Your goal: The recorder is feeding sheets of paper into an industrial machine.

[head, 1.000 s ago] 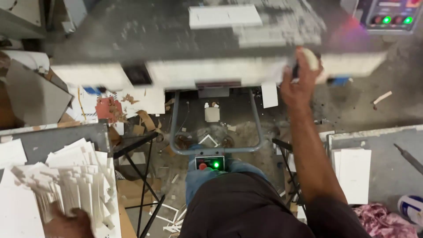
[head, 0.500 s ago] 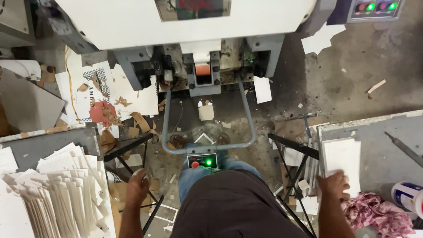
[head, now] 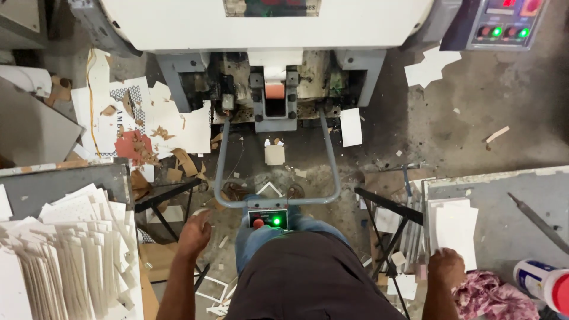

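I stand over a white machine (head: 267, 24) with a grey tube frame (head: 220, 172) and a small control box (head: 268, 218) showing a red button and a green light. My left hand (head: 194, 233) hangs low beside my left leg, fingers loosely apart, holding nothing, near the heap of white card pieces (head: 71, 249) on the left table. My right hand (head: 446, 266) rests at the near edge of a stack of flat white sheets (head: 455, 228) on the right table; its fingers are curled and I cannot tell if it grips a sheet.
Paper and cardboard scraps (head: 142, 127) litter the floor left of the machine. Black folding stands (head: 388, 228) flank my legs. A control panel (head: 501, 24) with green lights sits top right. A pink rag (head: 492, 296), a white can (head: 542, 281) and a metal file (head: 536, 219) lie on the right table.
The view has tilted down from the machine's top. My right hand dropped from the machine to the sheet stack at right. My left hand left the card heap and hangs by my leg.
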